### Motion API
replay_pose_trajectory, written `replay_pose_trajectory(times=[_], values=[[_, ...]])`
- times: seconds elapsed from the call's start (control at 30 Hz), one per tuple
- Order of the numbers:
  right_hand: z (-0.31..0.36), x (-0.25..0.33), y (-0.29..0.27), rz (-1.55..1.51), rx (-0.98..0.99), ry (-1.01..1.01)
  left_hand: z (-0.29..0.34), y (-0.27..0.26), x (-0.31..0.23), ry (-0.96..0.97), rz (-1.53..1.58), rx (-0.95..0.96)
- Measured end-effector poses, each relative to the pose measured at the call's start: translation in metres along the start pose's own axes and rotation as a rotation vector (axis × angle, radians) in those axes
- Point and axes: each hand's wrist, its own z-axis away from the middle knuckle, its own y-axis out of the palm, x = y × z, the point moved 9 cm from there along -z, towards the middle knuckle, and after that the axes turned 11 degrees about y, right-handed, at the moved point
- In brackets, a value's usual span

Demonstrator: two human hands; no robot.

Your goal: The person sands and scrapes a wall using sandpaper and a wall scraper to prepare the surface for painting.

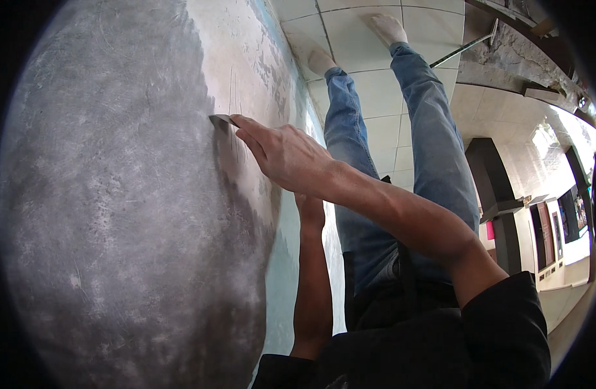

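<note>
My right hand [281,150] is closed around a scraper [221,120], its thin metal blade against the wall [129,168]. The handle is hidden inside my fingers. The blade sits where smooth dark grey plaster meets a paler, scratched strip [230,71]. My right forearm crosses over my left one. Of my left arm [313,279] the forearm shows, rising beside the wall, but my left hand is hidden behind my right wrist, so its fingers cannot be seen.
Pale blue-green paint [281,272] shows along the wall's right side. My bare feet stand on white floor tiles [369,78] close to the wall's foot. A long thin-handled tool [463,50] lies at the upper right, by rough broken ground [505,58]. Dark pillars [495,188] stand farther right.
</note>
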Motion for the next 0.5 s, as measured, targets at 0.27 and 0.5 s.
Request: replay_pose_trajectory(times=[0.27, 0.5], values=[[-0.041, -0.017, -0.009, -0.067, 0.041, 0.047, -0.008, 0.018, -0.010, -0.182, 0.032, 0.008], [-0.097, -0.020, -0.026, 0.017, -0.102, -0.029, -0.010, 0.007, -0.009, -0.215, 0.011, -0.134]])
